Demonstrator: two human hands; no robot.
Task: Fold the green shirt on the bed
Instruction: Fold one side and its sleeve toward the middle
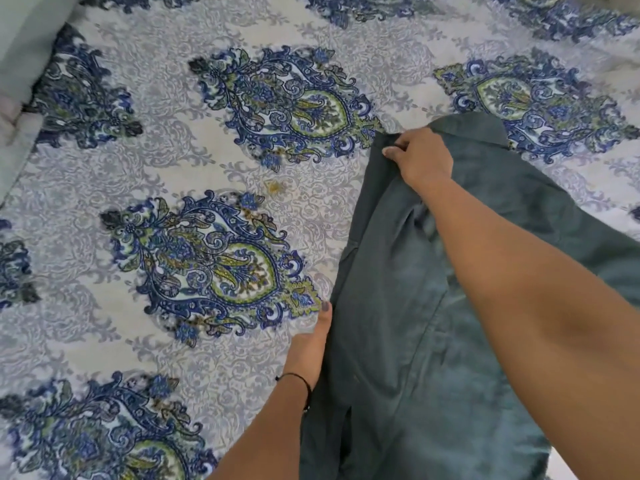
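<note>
The green shirt point(433, 323) lies lengthwise on the right half of the bed, its collar at the far end and its lower part running toward me. My right hand point(420, 155) is closed on the shirt's left shoulder edge next to the collar. My left hand point(310, 344) sits at the shirt's left side edge near the middle, thumb pointing away from me, fingers tucked under the cloth and hidden. A thin black band circles my left wrist.
The bed is covered by a pale sheet point(173, 161) with blue and green paisley medallions. A light green pillow or wall edge point(20, 64) shows at the far left. A small yellowish stain point(275, 186) marks the sheet near the shirt.
</note>
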